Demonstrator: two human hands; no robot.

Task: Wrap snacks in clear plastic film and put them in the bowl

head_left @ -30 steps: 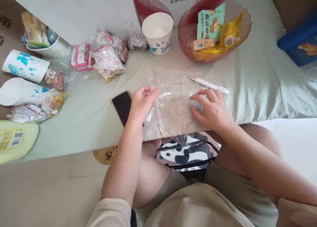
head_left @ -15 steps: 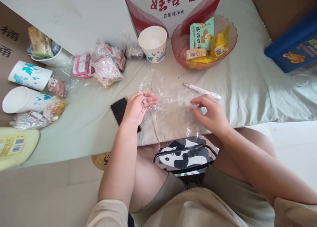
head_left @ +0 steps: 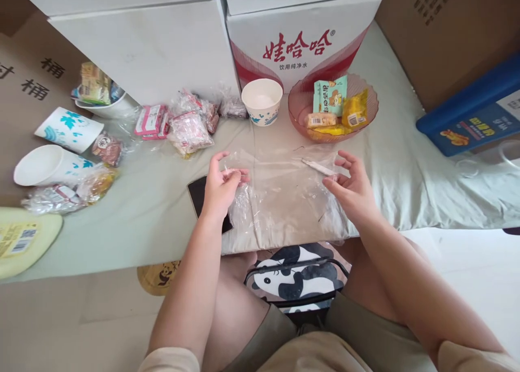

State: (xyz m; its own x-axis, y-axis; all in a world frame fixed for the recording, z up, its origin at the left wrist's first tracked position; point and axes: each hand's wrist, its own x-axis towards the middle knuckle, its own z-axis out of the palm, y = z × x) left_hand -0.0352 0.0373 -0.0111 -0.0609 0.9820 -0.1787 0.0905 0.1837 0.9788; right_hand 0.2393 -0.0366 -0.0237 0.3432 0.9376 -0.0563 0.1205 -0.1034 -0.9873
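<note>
A clear plastic bag (head_left: 280, 201) is spread between my two hands above the cloth-covered surface. My left hand (head_left: 219, 190) pinches its left side, thumb pressed against the fingers, partly over a dark phone (head_left: 197, 193). On the other side, my right hand (head_left: 354, 188) grips the bag's right edge between thumb and fingers. Just left of those fingers lies a slim white pen-like tool (head_left: 318, 167), partly seen through the film. Beyond the bag stand a white paper cup (head_left: 262, 112) with a blue pattern and a pink ribbed bowl (head_left: 296, 115) holding several wrapped snacks.
Pink packets (head_left: 149, 122) and clear-wrapped snacks (head_left: 190, 132) lie at the back left. Two paper cups rest on their sides near a pale yellow bottle (head_left: 28, 239). White cartons (head_left: 146, 52) line the back. A blue box (head_left: 467, 115) stands at the right.
My hands have moved farther apart, stretching the plastic bag wider. Both hands have turned more upright, and my right hand has closed on the bag's edge. The camera view has tilted up slightly.
</note>
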